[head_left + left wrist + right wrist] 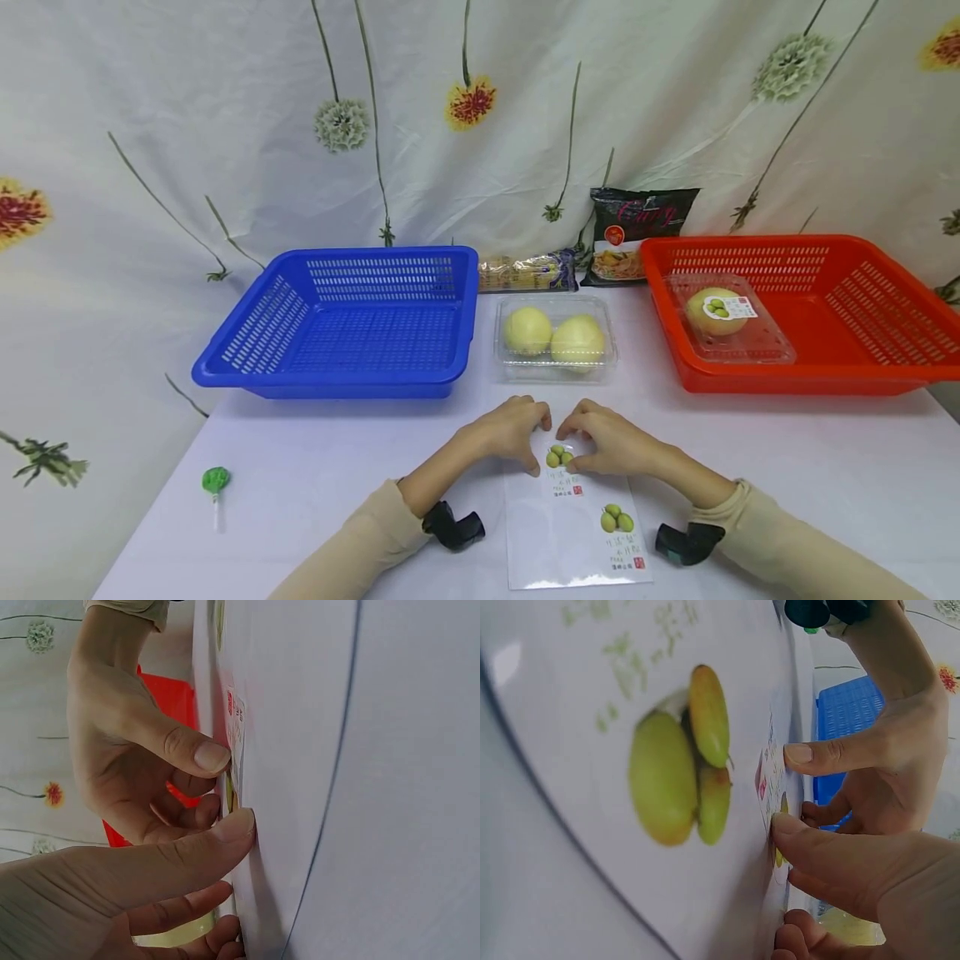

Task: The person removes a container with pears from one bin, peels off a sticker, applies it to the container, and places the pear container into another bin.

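A white sticker sheet (555, 533) lies flat on the table in the head view. Near its top is a sticker (561, 479) printed with green fruits, writing and a red seal; a matching lower sticker (619, 533) sits at the lower right. My right hand (618, 442) pinches the upper sticker at its edge, which looks slightly raised in the right wrist view. On the other side, my left hand (506, 433) touches the sheet, its thumb beside that sticker and its fingertips apart. The fingers partly hide the sheet's top edge.
Behind the hands stands a clear box (555, 367) with two pale round fruits. To its left is a blue basket (352, 387); to its right, a red basket (795, 379) holding a boxed fruit (708, 312). Two food packets (637, 237) stand behind. A green lollipop (216, 481) lies left.
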A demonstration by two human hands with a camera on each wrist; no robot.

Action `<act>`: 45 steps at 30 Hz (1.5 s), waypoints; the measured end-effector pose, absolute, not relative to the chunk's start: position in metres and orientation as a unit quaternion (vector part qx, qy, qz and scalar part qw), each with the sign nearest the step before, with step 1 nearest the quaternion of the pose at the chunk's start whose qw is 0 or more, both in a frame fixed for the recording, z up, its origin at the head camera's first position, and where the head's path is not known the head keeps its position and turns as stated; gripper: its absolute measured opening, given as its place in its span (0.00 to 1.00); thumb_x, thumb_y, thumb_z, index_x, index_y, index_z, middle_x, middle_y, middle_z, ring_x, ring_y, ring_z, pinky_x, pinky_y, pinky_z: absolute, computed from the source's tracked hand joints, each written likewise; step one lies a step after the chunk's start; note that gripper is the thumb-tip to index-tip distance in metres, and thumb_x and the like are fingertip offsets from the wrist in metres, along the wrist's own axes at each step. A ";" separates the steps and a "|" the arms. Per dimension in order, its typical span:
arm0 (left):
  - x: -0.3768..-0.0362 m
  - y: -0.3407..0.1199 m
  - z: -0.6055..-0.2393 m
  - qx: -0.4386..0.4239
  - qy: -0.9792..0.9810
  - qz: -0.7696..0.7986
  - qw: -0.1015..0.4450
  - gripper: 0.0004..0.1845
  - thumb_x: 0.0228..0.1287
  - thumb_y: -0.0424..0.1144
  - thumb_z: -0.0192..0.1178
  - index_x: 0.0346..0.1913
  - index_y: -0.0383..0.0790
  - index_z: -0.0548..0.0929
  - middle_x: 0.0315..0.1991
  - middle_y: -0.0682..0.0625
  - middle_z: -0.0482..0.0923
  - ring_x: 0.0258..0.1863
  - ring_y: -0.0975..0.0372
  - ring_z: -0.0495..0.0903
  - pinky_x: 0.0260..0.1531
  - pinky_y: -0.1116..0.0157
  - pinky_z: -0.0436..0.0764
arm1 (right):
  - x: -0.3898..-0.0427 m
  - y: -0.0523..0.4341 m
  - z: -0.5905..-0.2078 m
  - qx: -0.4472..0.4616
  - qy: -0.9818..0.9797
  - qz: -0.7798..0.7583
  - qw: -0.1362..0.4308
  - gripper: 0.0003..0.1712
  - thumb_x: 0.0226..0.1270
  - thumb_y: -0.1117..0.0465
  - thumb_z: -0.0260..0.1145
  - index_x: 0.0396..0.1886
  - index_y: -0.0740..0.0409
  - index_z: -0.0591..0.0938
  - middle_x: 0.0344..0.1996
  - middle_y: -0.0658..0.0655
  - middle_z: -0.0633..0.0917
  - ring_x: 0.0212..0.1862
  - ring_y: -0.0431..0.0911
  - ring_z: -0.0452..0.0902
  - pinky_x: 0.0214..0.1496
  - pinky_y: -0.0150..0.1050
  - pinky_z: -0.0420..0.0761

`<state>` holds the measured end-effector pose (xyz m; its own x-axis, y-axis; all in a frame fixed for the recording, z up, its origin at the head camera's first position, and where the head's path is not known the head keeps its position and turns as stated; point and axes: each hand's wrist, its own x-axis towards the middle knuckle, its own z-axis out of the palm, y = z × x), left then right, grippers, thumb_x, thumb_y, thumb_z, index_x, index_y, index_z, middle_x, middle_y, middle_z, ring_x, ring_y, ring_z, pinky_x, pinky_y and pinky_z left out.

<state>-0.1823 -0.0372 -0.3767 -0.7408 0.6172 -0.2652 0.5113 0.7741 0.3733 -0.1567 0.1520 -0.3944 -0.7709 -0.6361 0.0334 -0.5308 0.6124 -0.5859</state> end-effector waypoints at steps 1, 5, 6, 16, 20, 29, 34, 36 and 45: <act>-0.183 -0.038 -0.376 0.301 0.923 0.141 0.194 0.26 0.38 0.36 0.78 0.44 0.39 0.77 0.38 0.52 0.75 0.42 0.60 0.72 0.45 0.67 0.73 | -0.157 0.152 -0.394 -0.330 0.893 -0.293 0.092 0.19 0.49 0.63 0.75 0.42 0.61 0.83 0.37 0.52 0.76 0.36 0.41 0.67 0.38 0.32 0.71; -0.186 -0.039 -0.375 0.282 0.925 0.150 0.208 0.24 0.38 0.37 0.78 0.40 0.39 0.78 0.34 0.53 0.75 0.37 0.62 0.73 0.39 0.67 0.73 | -0.160 0.150 -0.392 -0.352 0.889 -0.275 0.098 0.20 0.48 0.65 0.74 0.44 0.58 0.84 0.35 0.51 0.76 0.35 0.40 0.67 0.36 0.31 0.70; -0.187 -0.039 -0.375 0.277 0.925 0.155 0.211 0.23 0.38 0.37 0.78 0.38 0.38 0.78 0.31 0.54 0.74 0.34 0.63 0.72 0.36 0.68 0.73 | -0.160 0.150 -0.391 -0.359 0.888 -0.271 0.098 0.20 0.48 0.66 0.74 0.45 0.58 0.83 0.34 0.51 0.75 0.34 0.40 0.67 0.35 0.31 0.69; -0.196 -0.056 -0.380 0.287 0.876 0.321 0.218 0.05 0.51 0.30 0.65 0.32 0.34 0.80 0.30 0.51 0.77 0.33 0.64 0.71 0.35 0.70 0.72 | -0.160 0.153 -0.395 -0.344 0.883 -0.311 0.079 0.22 0.49 0.65 0.74 0.46 0.53 0.81 0.33 0.50 0.74 0.33 0.41 0.69 0.36 0.31 0.73; -0.196 -0.061 -0.386 0.223 0.811 0.462 0.280 0.09 0.55 0.27 0.60 0.39 0.30 0.76 0.36 0.45 0.77 0.35 0.62 0.75 0.36 0.69 0.77 | -0.158 0.155 -0.403 -0.349 0.875 -0.331 0.052 0.22 0.50 0.62 0.74 0.47 0.52 0.80 0.36 0.51 0.75 0.33 0.40 0.71 0.37 0.31 0.75; -0.192 -0.063 -0.395 0.103 0.694 0.616 0.358 0.19 0.58 0.23 0.54 0.53 0.27 0.67 0.37 0.41 0.81 0.30 0.60 0.82 0.31 0.65 0.83 | -0.157 0.158 -0.405 -0.367 0.861 -0.352 -0.013 0.20 0.53 0.65 0.72 0.49 0.56 0.83 0.36 0.51 0.74 0.31 0.37 0.70 0.32 0.29 0.75; -0.190 -0.062 -0.395 0.087 0.674 0.631 0.374 0.19 0.59 0.24 0.54 0.54 0.28 0.67 0.36 0.42 0.79 0.30 0.61 0.81 0.30 0.67 0.82 | -0.158 0.157 -0.403 -0.377 0.855 -0.352 -0.049 0.12 0.52 0.68 0.72 0.39 0.57 0.86 0.34 0.50 0.74 0.31 0.39 0.71 0.32 0.29 0.76; -0.189 -0.061 -0.396 0.082 0.674 0.631 0.376 0.19 0.59 0.24 0.54 0.54 0.29 0.66 0.37 0.42 0.79 0.30 0.61 0.81 0.31 0.66 0.82 | -0.159 0.156 -0.403 -0.384 0.853 -0.349 -0.063 0.09 0.51 0.68 0.72 0.35 0.57 0.86 0.34 0.49 0.74 0.33 0.39 0.71 0.33 0.29 0.78; -0.188 -0.062 -0.400 0.092 0.773 0.562 0.279 0.18 0.56 0.25 0.58 0.51 0.30 0.71 0.47 0.38 0.75 0.37 0.56 0.78 0.39 0.59 0.81 | -0.161 0.158 -0.404 -0.412 0.834 -0.355 -0.092 0.11 0.50 0.74 0.69 0.26 0.55 0.81 0.31 0.48 0.76 0.34 0.39 0.73 0.35 0.31 0.77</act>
<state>-0.1883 -0.0616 -0.3997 -0.8268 0.4565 -0.3286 -0.1716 0.3516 0.9203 -0.1610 0.1582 -0.4037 -0.6429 -0.6219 0.4470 -0.7532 0.4075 -0.5163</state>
